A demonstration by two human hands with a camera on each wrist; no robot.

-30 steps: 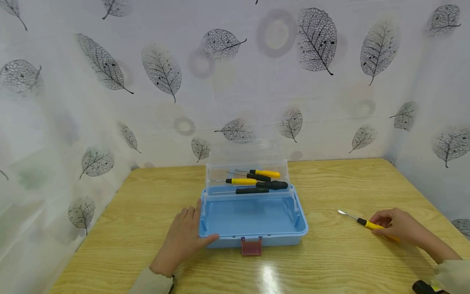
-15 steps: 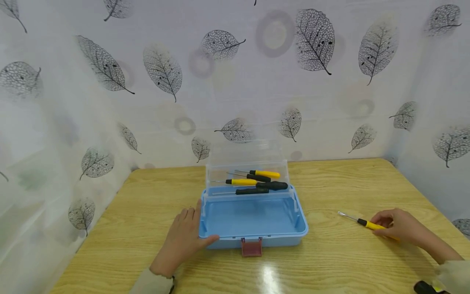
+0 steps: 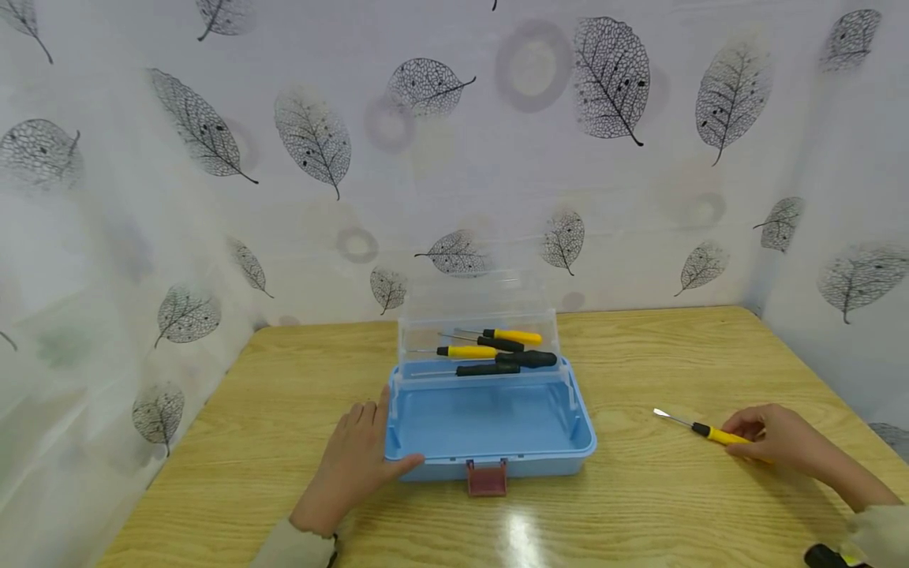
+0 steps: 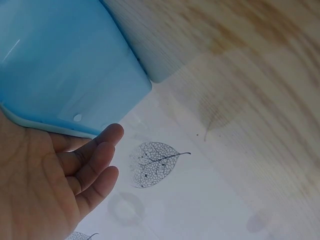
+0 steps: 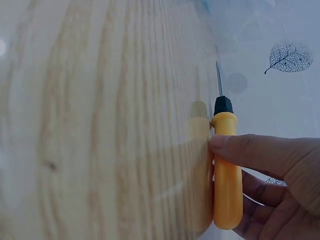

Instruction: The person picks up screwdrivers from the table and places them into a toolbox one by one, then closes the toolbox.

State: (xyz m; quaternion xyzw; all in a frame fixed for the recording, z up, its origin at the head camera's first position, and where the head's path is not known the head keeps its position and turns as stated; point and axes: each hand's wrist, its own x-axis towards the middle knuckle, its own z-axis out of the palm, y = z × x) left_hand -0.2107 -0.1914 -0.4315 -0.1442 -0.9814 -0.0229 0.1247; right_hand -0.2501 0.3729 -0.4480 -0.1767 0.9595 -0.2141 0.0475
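Observation:
A flat-blade screwdriver [image 5: 227,190] with a yellow handle and black collar lies at the table's right. My right hand [image 3: 777,442] pinches its handle between thumb and fingers, the blade pointing left toward the box. In the right wrist view the handle is close against the tabletop. An open light-blue toolbox [image 3: 490,467] stands mid-table. My left hand [image 3: 358,454] rests against its left side, fingers fairly straight and thumb along the front rim. The left wrist view shows the fingers beside the blue wall [image 4: 75,65].
A clear tray [image 3: 426,364] at the box's back holds several yellow and black screwdrivers [image 3: 525,359]. The transparent lid [image 3: 476,296] is raised behind it. A reddish latch [image 3: 487,480] hangs in front. A black-ended object [image 3: 824,556] lies by the right sleeve. Leaf-patterned curtain surrounds the table.
The right hand and its screwdriver have shifted very slightly to the right. The left hand and the toolbox look unmoved.

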